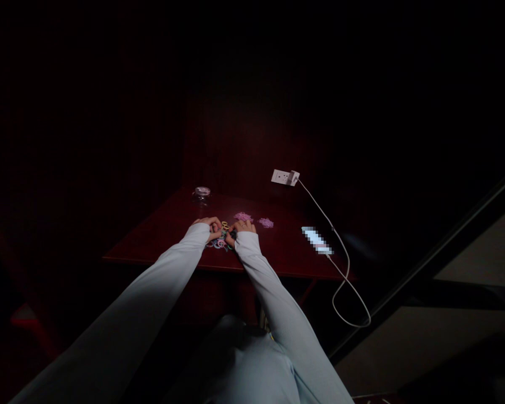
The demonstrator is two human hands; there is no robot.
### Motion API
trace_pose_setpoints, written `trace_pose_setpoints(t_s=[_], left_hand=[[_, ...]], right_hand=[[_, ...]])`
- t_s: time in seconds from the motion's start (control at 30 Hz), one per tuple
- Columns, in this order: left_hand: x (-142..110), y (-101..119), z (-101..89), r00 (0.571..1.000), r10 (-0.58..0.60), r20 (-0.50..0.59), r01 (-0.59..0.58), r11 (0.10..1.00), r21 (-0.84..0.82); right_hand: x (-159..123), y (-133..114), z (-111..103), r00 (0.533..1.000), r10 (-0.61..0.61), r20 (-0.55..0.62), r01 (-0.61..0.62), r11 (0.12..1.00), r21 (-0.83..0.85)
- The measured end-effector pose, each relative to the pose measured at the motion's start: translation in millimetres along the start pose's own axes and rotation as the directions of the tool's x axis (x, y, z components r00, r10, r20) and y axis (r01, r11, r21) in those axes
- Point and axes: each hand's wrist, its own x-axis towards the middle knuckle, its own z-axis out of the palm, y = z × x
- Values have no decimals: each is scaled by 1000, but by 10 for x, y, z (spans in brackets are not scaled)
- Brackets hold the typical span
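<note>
A loose pile of small coloured rings, which look like hair ties (pixel 219 244), lies near the front edge of the table. My left hand (pixel 210 224) rests at the pile's left side with its fingers curled in; what they hold, if anything, is too small to make out. On the other side, my right hand (pixel 244 226) bends its fingers down to the pile, with something dark by the thumb. Yellow rings (pixel 225 225) show between the two hands. Just beyond my right hand are a heap of small pink pieces (pixel 243 216) and a second pinkish-purple heap (pixel 266 223).
A clear lidded jar (pixel 202 192) stands at the back left of the dark red table (pixel 151 241). To the right lies a lit phone (pixel 317 240). Its white cable (pixel 348 264) loops past the table edge up to a charger in the wall socket (pixel 281 177).
</note>
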Motion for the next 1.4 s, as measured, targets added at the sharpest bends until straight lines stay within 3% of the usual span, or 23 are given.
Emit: trace_pose_setpoints(t_s=[0.47, 1.4], left_hand=[[-24, 80, -45, 998, -50, 48, 46, 996, 82], [-27, 89, -41, 992, -128, -6, 128, 990, 50]], right_hand=[[10, 25, 58, 1000, 1, -30, -1, 1000, 10], [-22, 54, 81, 997, 20, -72, -21, 1000, -10]])
